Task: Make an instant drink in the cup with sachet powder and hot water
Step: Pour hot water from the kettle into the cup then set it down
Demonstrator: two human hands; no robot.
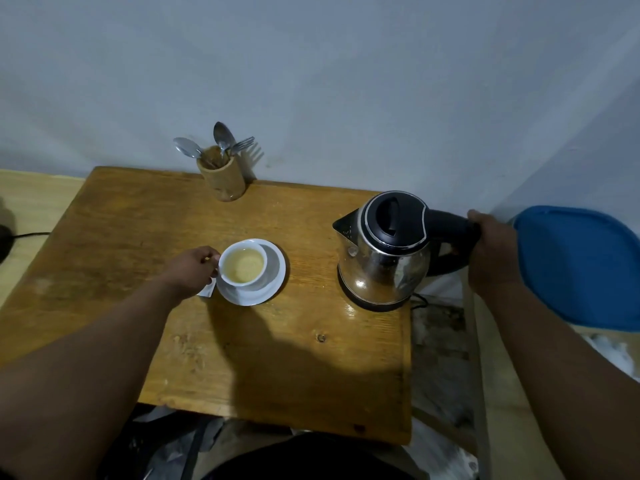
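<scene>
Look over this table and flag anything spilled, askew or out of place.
One small thing: a white torn sachet scrap lies on the wooden table, partly under the left hand beside the white saucer. No spill shows around the white cup. The steel electric kettle stands upright, its handle in the right hand.

White cup (243, 264) by left hand (192, 270), pale yellowish-beige liquid inside; white saucer (273, 278) beneath; white sachet scrap (207, 289) under same hand; kettle (382, 254) in right hand's (493, 251) grip: black handle and lid, mirror-silver body, black base; table (242, 358) orange-brown wood, grain streaks, one dark knot; holder (221, 178) beyond cup tan wood, silver spoons (221, 136) in it; blue lid (581, 265) right of kettle hand; wall (311, 64) pale grey-blue.
</scene>
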